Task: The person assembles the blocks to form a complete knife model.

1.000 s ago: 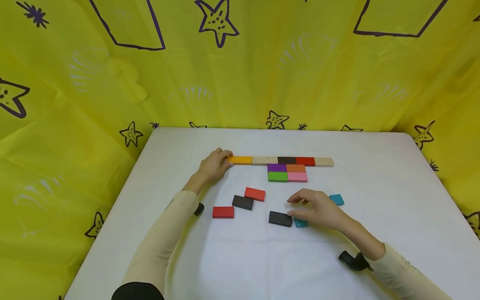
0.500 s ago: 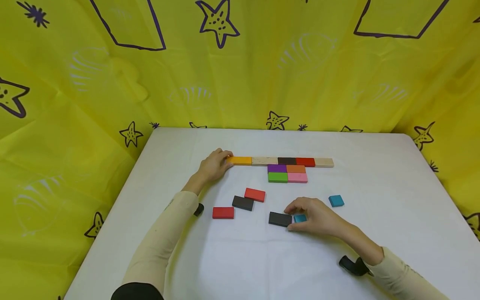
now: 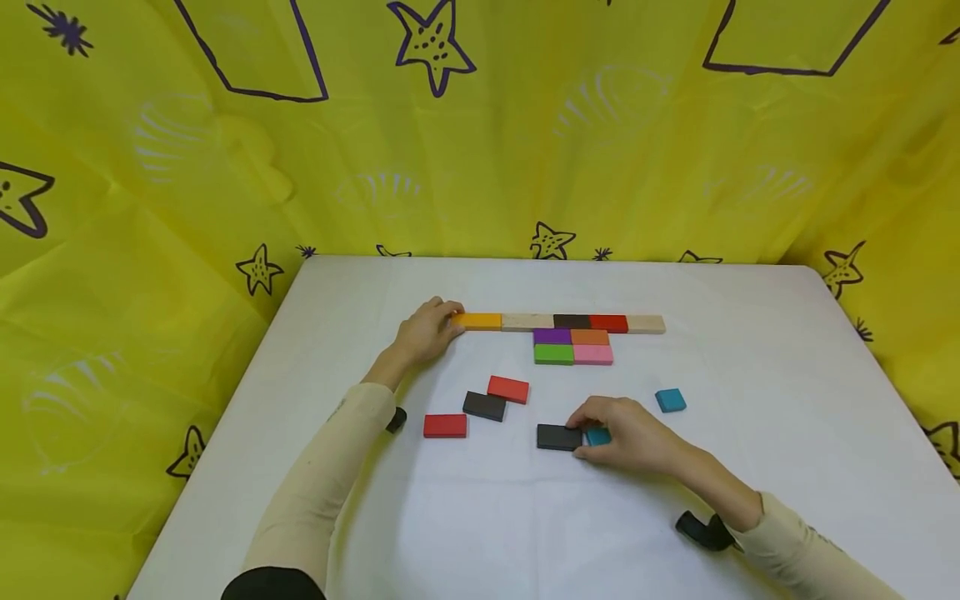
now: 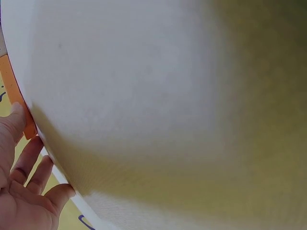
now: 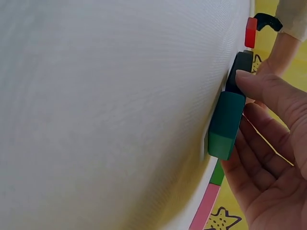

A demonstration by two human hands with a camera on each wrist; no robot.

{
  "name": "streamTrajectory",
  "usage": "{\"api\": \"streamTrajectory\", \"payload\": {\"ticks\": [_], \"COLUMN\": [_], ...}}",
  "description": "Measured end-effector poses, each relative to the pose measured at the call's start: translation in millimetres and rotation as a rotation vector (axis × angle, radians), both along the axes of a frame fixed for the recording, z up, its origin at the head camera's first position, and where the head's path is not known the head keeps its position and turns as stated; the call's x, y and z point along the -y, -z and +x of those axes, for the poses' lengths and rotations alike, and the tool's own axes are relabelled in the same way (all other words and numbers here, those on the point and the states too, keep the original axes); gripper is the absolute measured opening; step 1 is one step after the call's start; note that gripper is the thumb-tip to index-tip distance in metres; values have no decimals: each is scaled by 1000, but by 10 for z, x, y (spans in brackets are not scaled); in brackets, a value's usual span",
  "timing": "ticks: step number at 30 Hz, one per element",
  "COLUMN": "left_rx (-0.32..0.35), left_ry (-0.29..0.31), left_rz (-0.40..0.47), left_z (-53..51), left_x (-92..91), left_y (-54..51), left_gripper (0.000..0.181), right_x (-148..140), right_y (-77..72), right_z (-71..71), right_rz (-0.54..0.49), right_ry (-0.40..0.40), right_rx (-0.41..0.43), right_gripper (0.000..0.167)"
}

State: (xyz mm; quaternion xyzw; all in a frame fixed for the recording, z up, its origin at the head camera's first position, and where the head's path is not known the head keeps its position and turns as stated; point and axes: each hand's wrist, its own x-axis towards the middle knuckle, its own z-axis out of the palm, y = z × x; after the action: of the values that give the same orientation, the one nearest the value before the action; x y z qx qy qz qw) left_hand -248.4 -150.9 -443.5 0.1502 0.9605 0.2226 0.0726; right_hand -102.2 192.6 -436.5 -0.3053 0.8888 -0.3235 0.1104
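Note:
At the left end of a row of flat wooden blocks, my left hand (image 3: 426,335) pinches the yellow-orange block (image 3: 482,322). In the left wrist view its thumb and a finger lie on opposite sides of that block's end. Lower on the table, my right hand (image 3: 633,433) pinches the right end of a black block (image 3: 558,437) between thumb and fingertips. Under the right palm sits a teal block (image 3: 597,436), beside the black one and partly hidden. Seen from the right wrist, the thumb lies on the black block (image 5: 243,64), past the teal block (image 5: 226,122).
The row continues with a pale block (image 3: 528,322), a dark brown, a red and another pale one. Below it, purple, orange, green and pink blocks (image 3: 592,355) form a rectangle. Two red blocks (image 3: 445,426) and a black one (image 3: 483,406) lie left; a teal block (image 3: 671,400) lies right.
My right hand has come down around the teal block, and its fingers have closed on the black block's right end, which has turned slightly straighter. The left hand has stayed put.

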Motion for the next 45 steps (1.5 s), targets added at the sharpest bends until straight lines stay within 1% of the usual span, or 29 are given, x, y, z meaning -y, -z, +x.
{"api": "streamTrajectory", "payload": {"ticks": [3, 11, 20, 23, 31, 39, 45], "left_rx": [6, 13, -10, -12, -12, -16, -11], "left_ry": [-2, -10, 2, 7, -2, -3, -9], "left_rz": [2, 1, 6, 6, 11, 6, 2], "left_z": [15, 22, -3, -6, -16, -13, -19], "left_x": [-9, -12, 0, 3, 10, 3, 2], "left_y": [1, -8, 15, 24, 46, 45, 50], "left_gripper": [35, 36, 34, 35, 35, 35, 35], "right_x": [-4, -5, -33, -41, -44, -10, 22], "right_y": [13, -2, -14, -7, 4, -8, -16], "right_z": [4, -10, -85, -118, -253, -386, -473], "right_rz": [-17, -25, -44, -50, -49, -18, -23], "right_ry": [-2, -11, 8, 19, 59, 109, 108], "right_rx": [9, -11, -109, -133, -150, -124, -136], "right_gripper": [28, 27, 27, 27, 26, 27, 26]}}
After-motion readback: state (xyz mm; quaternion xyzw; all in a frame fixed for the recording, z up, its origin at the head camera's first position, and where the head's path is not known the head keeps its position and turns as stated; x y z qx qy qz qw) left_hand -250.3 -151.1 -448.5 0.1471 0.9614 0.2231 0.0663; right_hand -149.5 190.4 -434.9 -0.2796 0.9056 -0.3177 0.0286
